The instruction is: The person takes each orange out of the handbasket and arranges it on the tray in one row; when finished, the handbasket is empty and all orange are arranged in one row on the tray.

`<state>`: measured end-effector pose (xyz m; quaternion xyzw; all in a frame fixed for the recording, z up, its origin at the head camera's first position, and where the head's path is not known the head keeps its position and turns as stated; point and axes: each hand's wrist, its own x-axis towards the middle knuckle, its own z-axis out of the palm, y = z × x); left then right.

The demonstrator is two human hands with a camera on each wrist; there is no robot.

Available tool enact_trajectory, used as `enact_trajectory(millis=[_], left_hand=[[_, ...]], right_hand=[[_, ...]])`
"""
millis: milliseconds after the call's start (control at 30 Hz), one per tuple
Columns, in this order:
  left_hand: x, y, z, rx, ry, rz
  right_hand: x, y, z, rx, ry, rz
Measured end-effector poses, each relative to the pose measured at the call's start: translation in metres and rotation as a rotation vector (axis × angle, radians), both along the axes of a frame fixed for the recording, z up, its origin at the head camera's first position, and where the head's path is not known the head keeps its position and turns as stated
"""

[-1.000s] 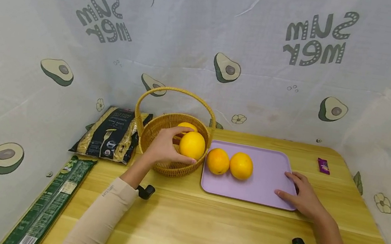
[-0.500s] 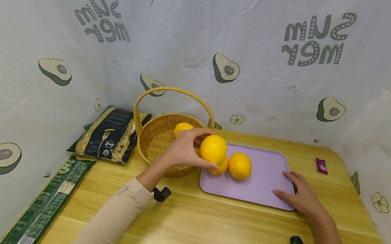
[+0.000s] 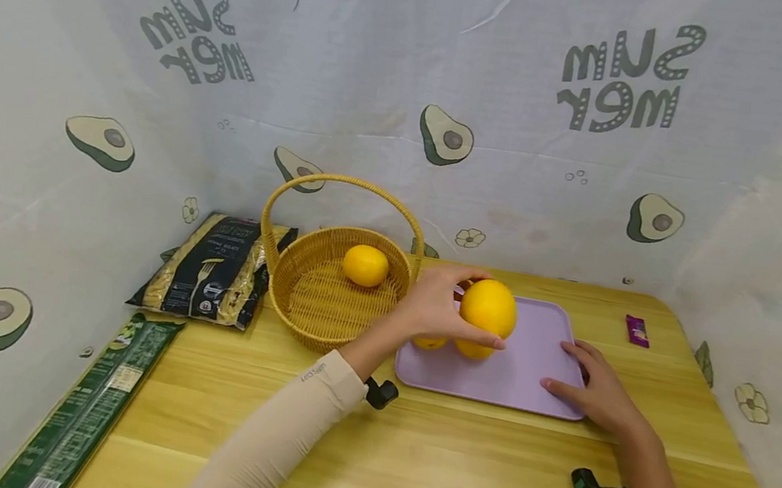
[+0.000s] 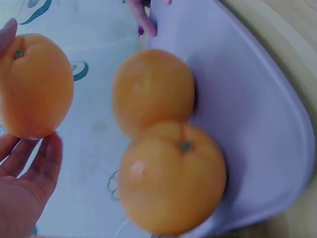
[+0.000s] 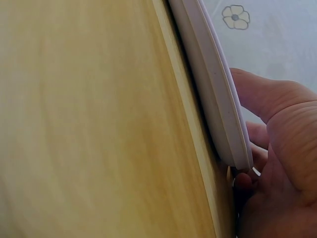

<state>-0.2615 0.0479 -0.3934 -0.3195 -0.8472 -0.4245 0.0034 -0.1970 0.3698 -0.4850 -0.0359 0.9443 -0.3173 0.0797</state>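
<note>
My left hand [image 3: 437, 303] holds an orange [image 3: 489, 308] between thumb and fingers, above the lilac tray [image 3: 533, 379]. Two more oranges lie side by side at the tray's left end; in the head view the left hand and its orange partly cover them. The left wrist view shows the near orange [image 4: 171, 183] and the farther orange [image 4: 153, 91] touching, apart from the held one. At the tray's right end, my right hand [image 3: 600, 391] grips the rim, thumb over the top and fingers round the edge. The yellow woven basket [image 3: 301, 336] still contains one orange [image 3: 365, 265].
Left of the basket lies a black pasta bag [image 3: 212, 276], with a long green packet [image 3: 94, 402] in front of it. A small purple wrapped sweet [image 3: 637, 331] lies at the back right. The basket's tall handle [image 3: 347, 181] arches upward. A printed curtain [image 3: 388, 58] surrounds the wooden table [image 3: 463, 474].
My left hand has carried the orange rightward out of the basket and over the tray. The right hand has stayed at the tray's right end.
</note>
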Motion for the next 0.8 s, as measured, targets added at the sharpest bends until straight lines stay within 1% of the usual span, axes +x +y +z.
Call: enact_trajectory(millis=[133,267,400,500,633,733,800], left_hand=[[-0.004,0.017,-0.005,-0.06,-0.008,0.01],[-0.008,0.035,-0.012,-0.059,-0.044,0.002],[-0.012,0.05,-0.022,-0.078,-0.042,0.011],[-0.013,0.059,-0.028,-0.084,-0.032,0.015],[-0.014,0.071,-0.035,-0.085,-0.038,-0.003],[-0.014,0.078,-0.038,-0.121,-0.048,-0.008],[-0.013,0.081,-0.039,-0.163,-0.041,-0.003]], right_hand=[[0.001,-0.002,0.0,-0.004,0.0,0.001],[0.0,-0.002,0.002,-0.01,-0.007,-0.001],[-0.002,-0.002,0.002,-0.019,-0.001,0.004],[-0.003,-0.002,0.001,-0.027,0.005,0.007],[-0.001,-0.001,0.002,-0.041,0.007,-0.001],[0.0,-0.001,0.002,-0.05,0.007,-0.001],[0.002,-0.001,0.002,-0.054,0.008,-0.001]])
